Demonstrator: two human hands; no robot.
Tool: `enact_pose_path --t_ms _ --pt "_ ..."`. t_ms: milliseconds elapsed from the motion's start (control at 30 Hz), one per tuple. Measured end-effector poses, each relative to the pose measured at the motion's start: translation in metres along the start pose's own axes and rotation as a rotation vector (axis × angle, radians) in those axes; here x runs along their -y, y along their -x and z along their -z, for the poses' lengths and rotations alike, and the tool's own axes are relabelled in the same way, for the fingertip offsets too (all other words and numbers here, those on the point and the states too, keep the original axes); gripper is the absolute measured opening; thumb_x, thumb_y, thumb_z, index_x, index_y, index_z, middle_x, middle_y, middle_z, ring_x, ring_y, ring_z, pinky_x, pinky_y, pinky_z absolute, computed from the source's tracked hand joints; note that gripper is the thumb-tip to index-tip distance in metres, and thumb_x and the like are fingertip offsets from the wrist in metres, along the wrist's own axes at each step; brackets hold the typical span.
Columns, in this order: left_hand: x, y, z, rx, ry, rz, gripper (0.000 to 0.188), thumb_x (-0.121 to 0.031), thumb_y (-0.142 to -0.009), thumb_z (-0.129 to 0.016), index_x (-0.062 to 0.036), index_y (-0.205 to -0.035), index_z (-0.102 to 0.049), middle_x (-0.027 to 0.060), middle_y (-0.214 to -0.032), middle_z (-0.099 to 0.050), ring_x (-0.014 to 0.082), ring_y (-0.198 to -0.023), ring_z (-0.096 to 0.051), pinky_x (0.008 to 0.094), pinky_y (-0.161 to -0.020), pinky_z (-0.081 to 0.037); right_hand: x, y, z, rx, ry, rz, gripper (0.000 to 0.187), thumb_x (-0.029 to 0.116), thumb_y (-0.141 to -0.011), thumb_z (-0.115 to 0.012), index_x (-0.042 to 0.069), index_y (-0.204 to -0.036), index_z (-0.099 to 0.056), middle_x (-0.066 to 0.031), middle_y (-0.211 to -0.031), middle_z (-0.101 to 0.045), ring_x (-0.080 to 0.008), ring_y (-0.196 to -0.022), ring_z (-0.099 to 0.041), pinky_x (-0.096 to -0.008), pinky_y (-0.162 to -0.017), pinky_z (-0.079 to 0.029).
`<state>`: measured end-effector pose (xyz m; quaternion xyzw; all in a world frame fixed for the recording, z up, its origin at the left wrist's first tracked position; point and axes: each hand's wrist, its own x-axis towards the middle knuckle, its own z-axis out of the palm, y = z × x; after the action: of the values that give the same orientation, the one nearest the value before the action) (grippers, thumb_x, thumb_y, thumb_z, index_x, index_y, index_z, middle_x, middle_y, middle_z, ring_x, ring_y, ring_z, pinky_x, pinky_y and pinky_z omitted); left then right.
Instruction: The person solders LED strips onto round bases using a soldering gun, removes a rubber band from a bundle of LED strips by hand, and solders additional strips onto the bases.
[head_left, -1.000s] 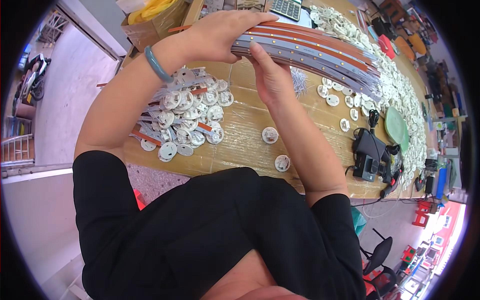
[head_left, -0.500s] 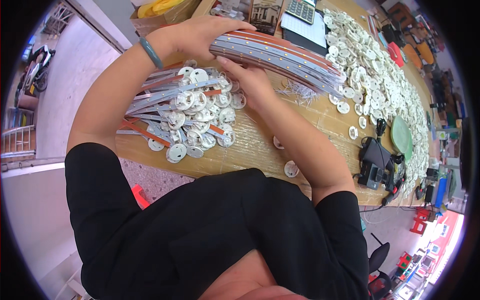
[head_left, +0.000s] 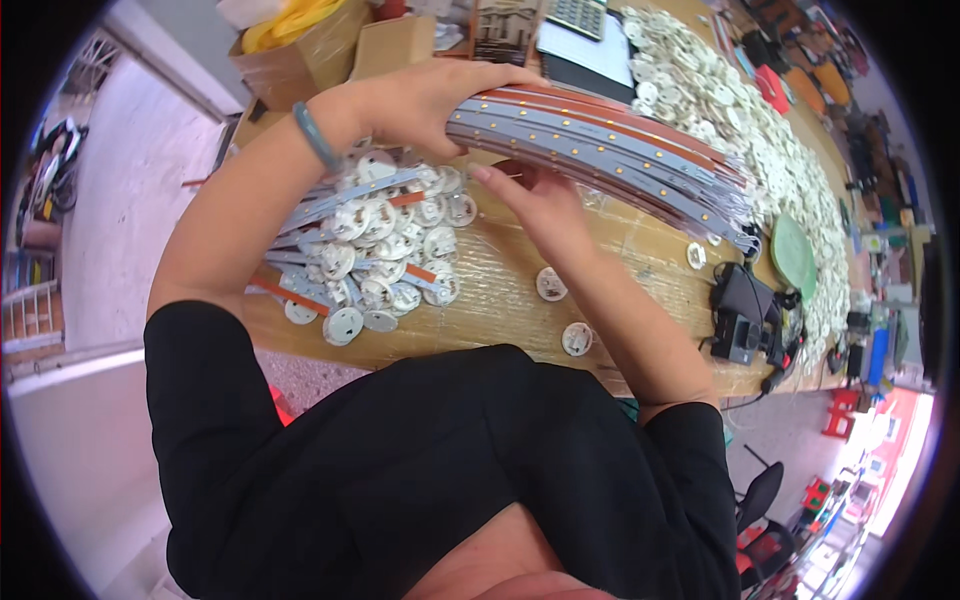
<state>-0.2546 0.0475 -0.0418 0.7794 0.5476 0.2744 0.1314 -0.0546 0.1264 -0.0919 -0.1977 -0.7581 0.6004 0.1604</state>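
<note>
A thick bundle of LED strips (head_left: 600, 145), grey with yellow chips and some orange-brown backs, stretches across the table with thin white wires at its right end. My left hand (head_left: 425, 105), a grey-green bangle on its wrist, is closed around the bundle's left end. Below the bundle's lower edge is my right hand (head_left: 550, 210), its thumb stretched out to the left; its other fingers are mostly hidden beneath the strips. Near my left forearm lies a heap of round white discs (head_left: 380, 240) mixed with more LED strips.
Loose white discs (head_left: 551, 284) lie on the wrapped tabletop (head_left: 490, 310). A large spread of white discs (head_left: 790, 190) covers the right side, near a green dish (head_left: 793, 252) and a black device (head_left: 742, 310). Cardboard boxes (head_left: 315, 65) and a calculator (head_left: 577, 15) are at the back.
The bundle has shifted right and toward me with my left hand. My right hand has moved down and right, its thumb now farther from the strips.
</note>
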Motion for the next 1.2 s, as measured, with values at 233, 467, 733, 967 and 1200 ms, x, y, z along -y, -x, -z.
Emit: enact_pose_path --t_ms 233,467,733,967,1200 --pt "-0.013 -0.030 -0.014 0.056 0.018 -0.090 0.094 0.001 -0.058 -0.073 -0.0168 -0.144 -0.040 0.0172 -0.123 -0.061 0.0350 -0.113 -0.060 0.0417 -0.095 -0.050 -0.005 0.027 0.018 -0.020 -0.311 -0.112 0.059 0.018 -0.084 -0.078 0.000 -0.132 -0.050 -0.0088 -0.115 -0.061 -0.0158 -0.103 -0.058 -0.0315 -0.092 -0.047" --pt "0.007 -0.081 -0.022 0.037 0.023 0.031 0.089 -0.003 -0.059 -0.071 -0.0146 -0.142 -0.040 0.0168 -0.117 -0.065 0.0345 -0.107 -0.064 0.0400 -0.092 -0.051 -0.021 -0.017 0.073 -0.065 -0.377 -0.004 0.059 0.013 -0.081 -0.079 0.001 -0.133 -0.053 -0.0095 -0.125 -0.061 -0.0187 -0.115 -0.057 -0.0338 -0.097 -0.047" --pt "0.046 -0.126 -0.029 0.005 -0.043 0.166 0.089 -0.011 -0.058 -0.076 -0.0110 -0.141 -0.041 0.0193 -0.114 -0.066 0.0347 -0.103 -0.065 0.0391 -0.088 -0.053 -0.042 -0.073 0.123 -0.048 -0.297 0.082 0.056 0.017 -0.079 -0.080 -0.004 -0.126 -0.059 -0.0132 -0.122 -0.065 -0.0221 -0.114 -0.060 -0.0347 -0.099 -0.046" --pt "0.063 -0.118 -0.032 0.050 0.040 0.211 0.091 -0.009 -0.058 -0.075 -0.0076 -0.142 -0.039 0.0208 -0.113 -0.066 0.0329 -0.100 -0.066 0.0378 -0.087 -0.053 -0.065 -0.090 0.124 0.072 -0.210 0.009 0.062 0.026 -0.079 -0.081 -0.003 -0.128 -0.057 -0.0160 -0.124 -0.064 -0.0230 -0.115 -0.059 -0.0353 -0.101 -0.044" --pt "0.058 -0.122 -0.030 0.145 0.041 0.172 0.091 -0.010 -0.059 -0.071 -0.0107 -0.143 -0.039 0.0155 -0.117 -0.064 0.0254 -0.101 -0.065 0.0345 -0.089 -0.052 -0.055 -0.064 0.114 -0.041 -0.299 -0.048 0.052 0.015 -0.082 -0.076 -0.003 -0.127 -0.058 -0.0139 -0.119 -0.066 -0.0219 -0.109 -0.062 -0.0343 -0.097 -0.046"
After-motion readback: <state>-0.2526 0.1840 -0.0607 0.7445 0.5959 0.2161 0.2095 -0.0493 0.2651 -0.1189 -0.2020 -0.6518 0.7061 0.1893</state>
